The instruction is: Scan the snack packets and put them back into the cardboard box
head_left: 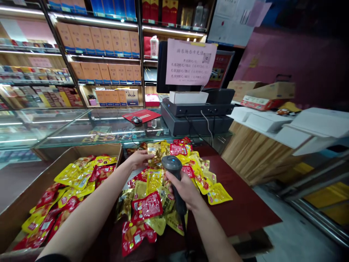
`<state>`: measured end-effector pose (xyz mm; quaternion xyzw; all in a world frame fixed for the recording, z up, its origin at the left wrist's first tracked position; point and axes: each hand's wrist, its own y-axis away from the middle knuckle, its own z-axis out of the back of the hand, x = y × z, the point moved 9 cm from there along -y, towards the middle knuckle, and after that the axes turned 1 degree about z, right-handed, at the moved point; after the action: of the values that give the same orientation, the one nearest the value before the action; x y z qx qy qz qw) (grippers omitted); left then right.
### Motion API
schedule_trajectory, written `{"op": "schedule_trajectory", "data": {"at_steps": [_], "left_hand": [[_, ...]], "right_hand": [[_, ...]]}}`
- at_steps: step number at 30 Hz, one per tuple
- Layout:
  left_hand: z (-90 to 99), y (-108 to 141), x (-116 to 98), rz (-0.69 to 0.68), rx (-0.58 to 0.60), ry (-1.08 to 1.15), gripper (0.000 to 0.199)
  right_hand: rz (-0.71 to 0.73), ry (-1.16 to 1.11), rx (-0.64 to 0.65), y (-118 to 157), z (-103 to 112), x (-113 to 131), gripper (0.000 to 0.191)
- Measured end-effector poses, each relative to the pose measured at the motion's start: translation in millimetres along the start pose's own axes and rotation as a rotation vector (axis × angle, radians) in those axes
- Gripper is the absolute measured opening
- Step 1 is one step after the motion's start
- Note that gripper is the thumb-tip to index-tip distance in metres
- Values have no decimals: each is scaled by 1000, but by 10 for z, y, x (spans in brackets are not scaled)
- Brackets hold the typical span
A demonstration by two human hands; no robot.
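My right hand [182, 190] is shut around the grip of a black handheld barcode scanner [174, 178], its blue-lit head tilted up and away from me. A heap of yellow and red foil snack packets [156, 193] lies beneath it on a dark red counter top [234, 214]. My left hand [139, 159] rests on gold packets at the heap's far edge, and its hold is unclear. A cardboard box [94, 150] to the left holds more of these packets.
A glass display counter [106, 125] stands beyond the heap, with a computer mouse [136, 120] on a red mat. A pink paper notice [191, 62] hangs on a monitor above a black terminal [197, 109]. White boxes [265, 122] sit on a wooden counter to the right.
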<state>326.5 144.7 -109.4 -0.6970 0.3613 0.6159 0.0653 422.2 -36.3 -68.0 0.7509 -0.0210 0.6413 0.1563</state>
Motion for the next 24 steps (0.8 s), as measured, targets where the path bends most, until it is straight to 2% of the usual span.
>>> {"op": "schedule_trajectory", "data": {"at_steps": [3,7,12,24], "left_hand": [[-33,-35,48,-38,9,-78,46],[-113,4,-9,-120,42,-219,47],[-209,74,-21,-135,124,-363,44],[-247,93,-9,-121,150,-352,41]], "right_hand": [[2,6,17,-25,-64,-1,33],[8,37,44,-57,-104,3,33],[30,33,48,-69,-136,26,35],[27,17,36,-1,-214,94,38]]}}
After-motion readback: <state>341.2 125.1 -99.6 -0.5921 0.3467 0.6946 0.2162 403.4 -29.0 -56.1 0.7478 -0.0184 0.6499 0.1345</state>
